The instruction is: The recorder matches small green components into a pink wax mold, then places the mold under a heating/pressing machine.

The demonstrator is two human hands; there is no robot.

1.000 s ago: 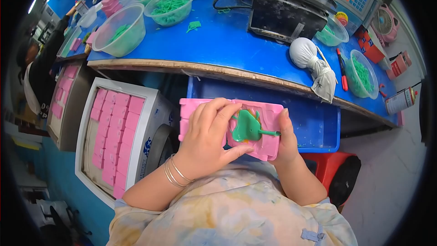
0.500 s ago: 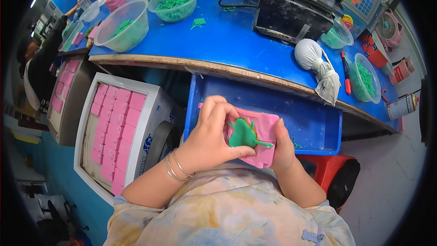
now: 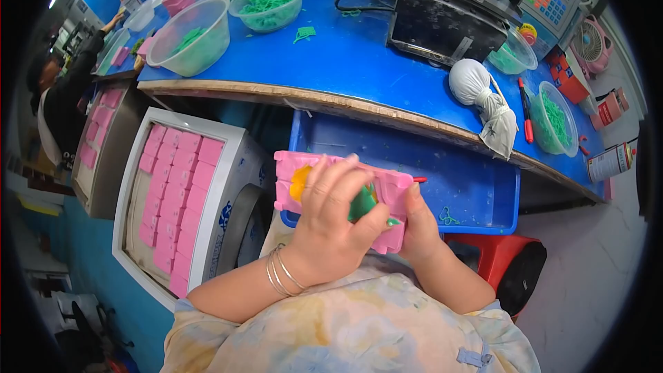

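In front of my body, over a blue tray (image 3: 469,166), is an opened pink rubber mould (image 3: 392,193). A green waxy piece (image 3: 362,204) lies against it, partly covered by my left hand (image 3: 335,211). The left fingers curl over the mould's face, with thumb and fingers closed around the green piece. My right hand (image 3: 423,228) grips the mould's right end, thumb on its edge. A small red tip (image 3: 420,179) sticks out beside that thumb; what it belongs to is hidden. A yellow patch (image 3: 300,183) shows on the mould's left part.
Left of me, a white-framed case (image 3: 207,197) holds rows of pink blocks. On the blue bench (image 3: 276,62) stand clear bowls (image 3: 200,45) of green pieces, a dark machine (image 3: 449,24), a white cloth bundle (image 3: 476,90) and a red marker (image 3: 528,128). A red stool (image 3: 497,255) is at right.
The mould has spread wider toward the left, showing the yellow patch. My left fingers have shifted over its face, covering more of the green piece. The red tip now shows beside my right thumb.
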